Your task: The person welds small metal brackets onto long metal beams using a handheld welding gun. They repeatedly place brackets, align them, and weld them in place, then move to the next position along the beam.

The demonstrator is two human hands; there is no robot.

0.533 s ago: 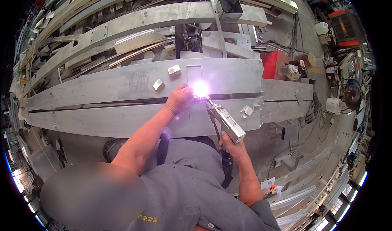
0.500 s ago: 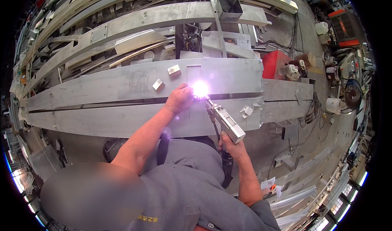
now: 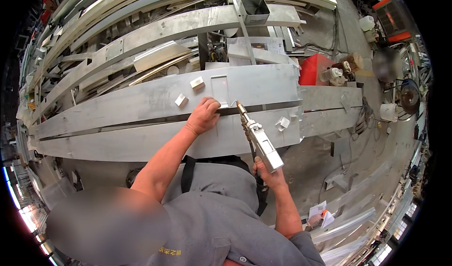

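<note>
My right hand (image 3: 270, 172) grips the handle of a silver welding gun (image 3: 262, 146). Its brass-coloured nozzle points at the near edge of the far grey metal beam (image 3: 160, 89), beside a rectangular recess (image 3: 219, 89). No light shows at the nozzle tip. My left hand (image 3: 203, 116) rests at that same edge, fingers closed in a pinch by the recess's near end. Whatever the fingertips hold is too hidden to name. Two small metal blocks (image 3: 197, 83) (image 3: 181, 100) lie on the far beam, left of the recess.
Parallel to the far beam runs a near grey beam (image 3: 188, 141), with a dark gap between them. A small bracket-like metal piece (image 3: 282, 124) sits on it at right. Beyond are stacked metal profiles (image 3: 165, 23) and a square metal container (image 3: 254, 12). A red box (image 3: 313, 69) stands at right.
The bright welding glare at the nozzle has gone out. The gun's tip now sits slightly apart from my left fingers, to their right. Both hands stay near the beam's edge.
</note>
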